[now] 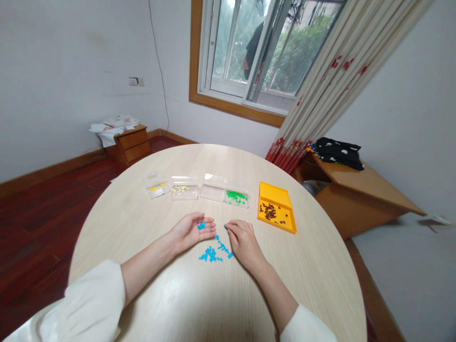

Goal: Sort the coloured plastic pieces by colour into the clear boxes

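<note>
Left hand (191, 232) cupping blue pieces (202, 226), right fingers (228, 224) pinching seemingly another.

Near-side passage over the pale round wooden table (199, 304) is left open. The far side is obstructed by clear plastic boxes (184, 195).
</note>
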Available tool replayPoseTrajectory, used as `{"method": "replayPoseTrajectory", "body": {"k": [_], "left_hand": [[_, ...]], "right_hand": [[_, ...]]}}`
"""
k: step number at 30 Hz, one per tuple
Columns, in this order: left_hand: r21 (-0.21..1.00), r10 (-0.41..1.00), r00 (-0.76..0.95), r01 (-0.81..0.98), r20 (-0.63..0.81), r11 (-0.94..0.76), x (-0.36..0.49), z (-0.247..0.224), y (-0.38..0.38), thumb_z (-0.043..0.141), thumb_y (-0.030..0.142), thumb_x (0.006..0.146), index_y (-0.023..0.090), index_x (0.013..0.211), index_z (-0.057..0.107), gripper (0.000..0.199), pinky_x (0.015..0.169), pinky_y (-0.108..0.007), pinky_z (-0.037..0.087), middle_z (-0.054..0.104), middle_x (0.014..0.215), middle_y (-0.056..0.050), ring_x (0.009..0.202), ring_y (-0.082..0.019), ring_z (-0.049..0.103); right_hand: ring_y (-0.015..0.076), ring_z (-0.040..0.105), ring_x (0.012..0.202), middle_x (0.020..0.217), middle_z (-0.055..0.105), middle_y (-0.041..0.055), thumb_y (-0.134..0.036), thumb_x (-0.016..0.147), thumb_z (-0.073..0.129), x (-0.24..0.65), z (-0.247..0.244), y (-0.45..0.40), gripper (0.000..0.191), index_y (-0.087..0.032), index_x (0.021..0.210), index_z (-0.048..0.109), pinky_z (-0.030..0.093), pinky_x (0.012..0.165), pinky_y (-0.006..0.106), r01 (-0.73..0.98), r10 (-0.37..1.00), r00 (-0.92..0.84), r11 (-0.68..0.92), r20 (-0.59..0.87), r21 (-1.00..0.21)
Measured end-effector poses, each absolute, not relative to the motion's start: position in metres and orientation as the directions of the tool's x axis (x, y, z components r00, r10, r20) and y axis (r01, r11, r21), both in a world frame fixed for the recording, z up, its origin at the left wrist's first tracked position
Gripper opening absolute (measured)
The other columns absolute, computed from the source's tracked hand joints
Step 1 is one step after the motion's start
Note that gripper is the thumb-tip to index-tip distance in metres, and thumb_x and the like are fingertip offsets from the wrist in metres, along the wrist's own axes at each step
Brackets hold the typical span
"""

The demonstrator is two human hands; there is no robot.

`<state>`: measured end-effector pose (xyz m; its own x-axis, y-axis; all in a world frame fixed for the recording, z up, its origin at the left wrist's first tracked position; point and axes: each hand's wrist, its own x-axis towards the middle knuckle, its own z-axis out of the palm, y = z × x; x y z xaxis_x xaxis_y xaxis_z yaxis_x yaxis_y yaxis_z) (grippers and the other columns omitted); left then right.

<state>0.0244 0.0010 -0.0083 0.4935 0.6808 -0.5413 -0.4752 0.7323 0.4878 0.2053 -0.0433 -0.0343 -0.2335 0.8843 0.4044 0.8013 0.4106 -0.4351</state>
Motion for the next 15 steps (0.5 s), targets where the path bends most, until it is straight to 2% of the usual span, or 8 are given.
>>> {"method": "replayPoseTrajectory", "body": {"k": [5,7,12,15], "left_hand": [[0.474,0.662,0.528,-0.462,-0.532,0.750,0.0238,-0.0097,0.0009,0.039,0.015,0.082,0.005,0.081,0.057,0.020,0.067,-0.032,0.054,0.062,0.065,-0.013,0.062,-0.019,0.063],[0.469,0.670,0.529,-0.479,-0.521,0.742,0.0230,-0.0108,0.0017,0.039,0.013,0.081,0.006,0.081,0.056,0.018,0.064,-0.031,0.054,0.061,0.063,-0.011,0.059,-0.017,0.062],[0.477,0.685,0.518,-0.492,-0.512,0.729,0.0219,-0.0108,0.0023,0.040,0.010,0.079,0.007,0.077,0.056,0.016,0.056,-0.028,0.052,0.058,0.057,-0.007,0.048,-0.013,0.056],[0.480,0.680,0.515,-0.482,-0.521,0.733,0.0227,-0.0098,0.0017,0.038,0.009,0.080,0.008,0.076,0.055,0.017,0.057,-0.028,0.052,0.057,0.056,-0.006,0.047,-0.012,0.055]], "right_hand": [[0.0213,0.054,0.096,0.101,0.063,0.0098,-0.011,0.083,0.046,0.2054,-0.0333,-0.0441,0.028,-0.019,0.105,0.062,0.039,0.084,0.039,0.802,0.882,-0.238,0.415,0.408,-0.430],[0.0211,0.055,0.097,0.104,0.064,0.0095,-0.011,0.084,0.047,0.2059,-0.0339,-0.0442,0.027,-0.020,0.102,0.064,0.037,0.085,0.039,0.797,0.877,-0.277,0.438,0.392,-0.417],[0.0200,0.058,0.084,0.086,0.067,0.0076,-0.009,0.084,0.047,0.2083,-0.0352,-0.0434,0.022,-0.018,0.086,0.066,0.039,0.077,0.037,0.804,0.890,-0.291,0.426,0.350,-0.414],[0.0199,0.058,0.080,0.081,0.065,0.0068,-0.009,0.084,0.045,0.2102,-0.0351,-0.0432,0.022,-0.018,0.085,0.065,0.041,0.074,0.036,0.802,0.897,-0.279,0.414,0.343,-0.431]]}}
